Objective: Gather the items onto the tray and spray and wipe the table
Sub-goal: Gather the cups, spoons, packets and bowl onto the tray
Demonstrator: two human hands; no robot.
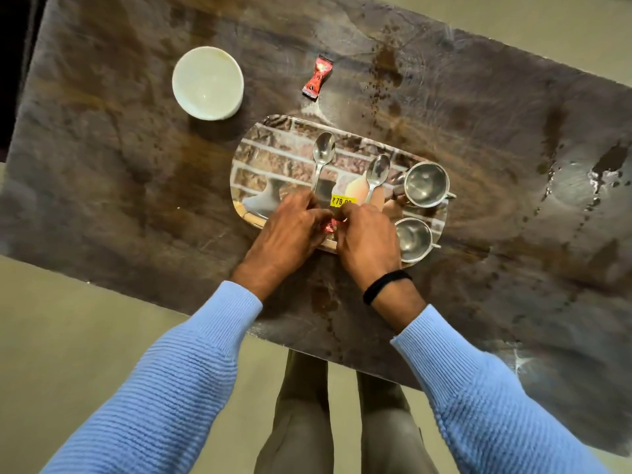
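Both the left hand (290, 230) and right hand (367, 241) pinch a light, crinkly red wrapper (330, 227) in curled fingers (312, 207) over the tray (254, 155); the sweet (317, 77) at twelve o'clock likely suits a mid-body pinch.

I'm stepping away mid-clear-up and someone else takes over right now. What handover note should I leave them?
Left hand and right hand: both pinch a small red wrapper between them at the tray's near edge.
On the tray: left spoon, right spoon, far cup, near cup.
Off the tray, on the table: white bowl, red sachet.
Left: drop the wrapper on the tray, gather bowl and sachet, then spray and wipe the brown stains. No spray bottle or cloth in view.
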